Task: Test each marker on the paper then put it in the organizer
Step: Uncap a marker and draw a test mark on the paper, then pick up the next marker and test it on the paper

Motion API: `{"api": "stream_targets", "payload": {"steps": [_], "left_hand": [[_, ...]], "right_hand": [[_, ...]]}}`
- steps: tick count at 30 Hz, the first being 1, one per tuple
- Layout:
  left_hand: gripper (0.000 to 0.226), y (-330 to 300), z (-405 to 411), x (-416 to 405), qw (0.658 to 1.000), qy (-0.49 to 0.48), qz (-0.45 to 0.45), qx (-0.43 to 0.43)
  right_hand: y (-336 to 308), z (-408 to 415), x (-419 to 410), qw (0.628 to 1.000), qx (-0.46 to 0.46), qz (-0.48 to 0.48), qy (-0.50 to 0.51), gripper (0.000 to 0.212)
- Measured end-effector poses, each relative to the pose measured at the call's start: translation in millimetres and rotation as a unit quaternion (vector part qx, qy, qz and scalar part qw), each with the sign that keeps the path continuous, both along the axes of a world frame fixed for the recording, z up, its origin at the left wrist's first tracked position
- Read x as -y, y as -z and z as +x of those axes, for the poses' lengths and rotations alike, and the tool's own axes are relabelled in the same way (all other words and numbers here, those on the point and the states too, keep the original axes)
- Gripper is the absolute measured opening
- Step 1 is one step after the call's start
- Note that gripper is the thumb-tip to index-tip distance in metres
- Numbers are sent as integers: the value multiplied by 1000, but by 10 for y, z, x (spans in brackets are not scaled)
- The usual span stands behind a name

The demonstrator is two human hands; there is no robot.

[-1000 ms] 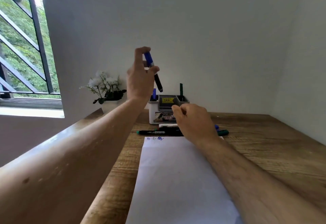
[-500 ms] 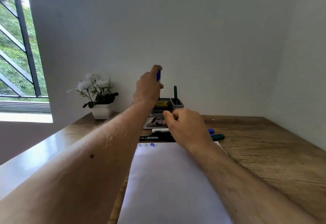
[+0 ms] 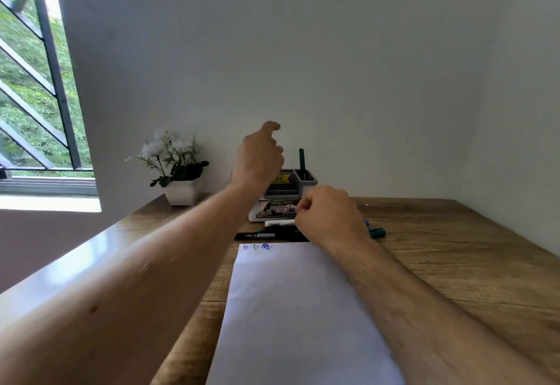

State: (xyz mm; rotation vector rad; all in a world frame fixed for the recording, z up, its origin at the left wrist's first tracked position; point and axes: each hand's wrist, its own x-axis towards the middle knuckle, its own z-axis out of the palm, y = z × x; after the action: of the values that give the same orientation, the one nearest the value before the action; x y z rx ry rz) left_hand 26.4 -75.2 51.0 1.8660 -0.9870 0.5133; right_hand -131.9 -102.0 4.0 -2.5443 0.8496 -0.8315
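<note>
Wood-grain tabletop (image 3: 439, 251), matte brown with a glossy left edge, is seen under a smooth white sheet of paper (image 3: 300, 309); three small scribbles (image 3: 257, 246), blue and greenish, are marked at the paper's far left corner. Beyond the paper's far edge a row of loose markers is laid flat: a black marker (image 3: 260, 236) with a white label, a white-barrelled marker (image 3: 280, 223) just behind it, and a green-capped marker (image 3: 377, 233) poking out to the right of the right hand, with a blue bit beside it. The organizer (image 3: 291, 197) is set behind them near the wall: boxy, white plastic base with a printed label, grey rectangular compartments on top, a yellow sticker on one. A dark green marker (image 3: 301, 159) is stood upright in the right rear compartment. The left hand (image 3: 260, 160) is raised over the organizer's left side, fingers loosely curled, index tip lifted, nothing seen held. The right hand (image 3: 328, 218) is held low over the marker row, fingers curled under; whether anything is pinched cannot be told. A white square pot of white flowers (image 3: 175, 166) is placed at the left rear corner, beside a barred window (image 3: 36, 81).
</note>
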Motion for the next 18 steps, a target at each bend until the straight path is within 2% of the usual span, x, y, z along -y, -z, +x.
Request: {"api": "stream_targets", "payload": {"steps": [2, 4, 9, 13, 18], "left_hand": [[35, 101, -198, -135, 999, 30, -32, 16], [29, 204, -384, -281, 998, 48, -24, 26], [26, 376, -545, -576, 993, 55, 105, -5], [25, 551, -457, -708, 973, 10, 225, 43], [16, 536, -356, -717, 963, 21, 261, 60]], "right_hand": [[-31, -61, -35, 999, -29, 7, -13, 25], [-59, -111, -61, 999, -45, 8, -23, 35], [-86, -202, -39, 999, -46, -16, -19, 38], [-44, -222, -28, 997, -70, -27, -28, 35], [6, -171, -12, 996, -83, -34, -26, 28]]}}
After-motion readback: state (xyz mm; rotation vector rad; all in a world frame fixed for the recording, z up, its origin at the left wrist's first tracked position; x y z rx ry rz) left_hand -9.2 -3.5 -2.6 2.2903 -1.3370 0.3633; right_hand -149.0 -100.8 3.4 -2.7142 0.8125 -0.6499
